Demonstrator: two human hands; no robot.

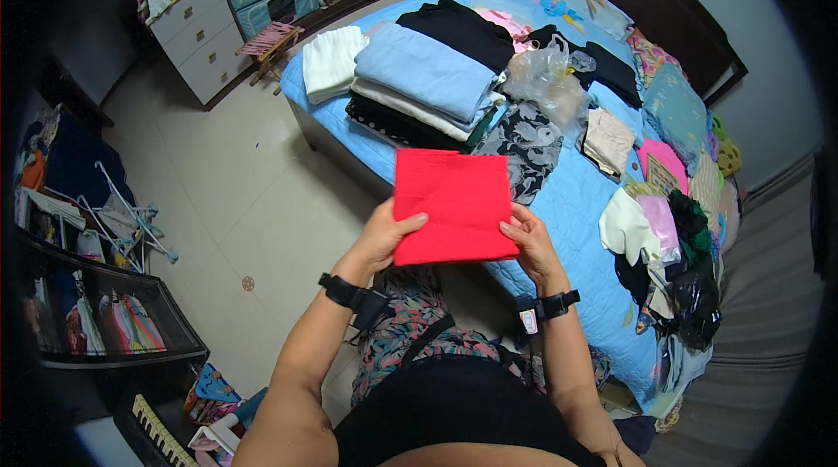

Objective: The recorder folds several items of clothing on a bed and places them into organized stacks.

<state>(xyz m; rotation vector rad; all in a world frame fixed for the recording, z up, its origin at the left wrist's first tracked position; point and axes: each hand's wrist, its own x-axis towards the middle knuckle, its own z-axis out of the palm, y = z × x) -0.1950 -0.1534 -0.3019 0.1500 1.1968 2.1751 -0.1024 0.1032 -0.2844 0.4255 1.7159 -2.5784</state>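
A flat red folded cloth [454, 214] is held up in front of me, between both hands. My left hand [381, 236] grips its lower left side, thumb on top and fingers hidden beneath. At the lower right edge, my right hand [530, 244] pinches it the same way. Just beyond it on the bed lies a stack of folded clothes, with a light blue folded garment [423, 70] on top. A grey and black patterned cloth [522, 148] lies right behind the red one.
A blue quilted bedspread [559, 284] covers the bed. White folded cloth [333, 61], a clear plastic bag [548, 78] and a beige folded cloth [607, 140] lie on it. Loose clothes and a black plastic bag [698, 314] crowd the right edge. Hangers [131, 218] stand at left.
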